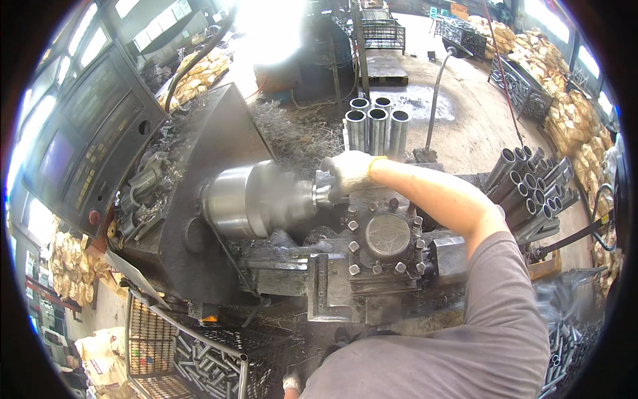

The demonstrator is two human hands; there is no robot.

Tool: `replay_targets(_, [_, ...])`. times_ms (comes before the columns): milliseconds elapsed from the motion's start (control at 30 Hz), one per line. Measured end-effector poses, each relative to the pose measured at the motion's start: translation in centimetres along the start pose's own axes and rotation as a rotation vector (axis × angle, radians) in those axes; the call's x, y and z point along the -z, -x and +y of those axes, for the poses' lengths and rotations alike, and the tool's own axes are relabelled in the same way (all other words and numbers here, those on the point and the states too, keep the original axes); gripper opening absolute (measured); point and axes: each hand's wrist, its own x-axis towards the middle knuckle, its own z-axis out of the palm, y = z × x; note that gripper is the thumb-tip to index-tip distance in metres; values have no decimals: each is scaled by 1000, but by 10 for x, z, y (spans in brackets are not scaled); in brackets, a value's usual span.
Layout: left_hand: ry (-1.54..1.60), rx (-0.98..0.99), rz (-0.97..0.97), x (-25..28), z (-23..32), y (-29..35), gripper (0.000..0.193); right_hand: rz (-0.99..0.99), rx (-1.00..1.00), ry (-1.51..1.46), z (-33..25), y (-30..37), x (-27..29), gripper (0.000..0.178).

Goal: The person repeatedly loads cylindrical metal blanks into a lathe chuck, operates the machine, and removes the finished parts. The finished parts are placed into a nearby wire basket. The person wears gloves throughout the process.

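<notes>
My right hand (351, 170), in a white work glove, reaches across the lathe with its fingers curled around a shiny metal tube (322, 191). That tube lines up with the front of the lathe chuck (239, 199); the chuck's front part looks smeared, as if turning. Just right of and nearer than the hand sits the square tool post (387, 235), ringed with bolts. My left hand (292, 382), also gloved, hangs low at the bottom edge beside my body. Its fingers are too small and partly hidden to read.
Several upright tubes (377, 126) stand behind the tool post. More tubes (528, 186) are stacked at the right. A control panel (86, 139) with a red button rises at the left. Metal shavings (292, 130) lie behind the chuck. A wire basket (149, 332) of short tubes stands lower left.
</notes>
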Motion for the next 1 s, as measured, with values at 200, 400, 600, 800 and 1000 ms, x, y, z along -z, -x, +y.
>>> replay_targets(200, [96,46,-68,-2,4,-8,34,-357,5,-112,6,-55,-25,52])
replay_targets(400, [127,31,-96,-3,4,-11,38,-153,101,152,2,-36,-45,62])
replay_targets(600, [110,-6,-97,-19,2,-12,42,-169,134,94,2,-32,-41,80])
replay_targets(800, [527,156,-45,-22,7,-32,30,-488,-48,-148,27,-70,-48,59])
replay_targets(1000, [751,334,80,55,16,-25,49,-180,83,127,64,-11,-25,62])
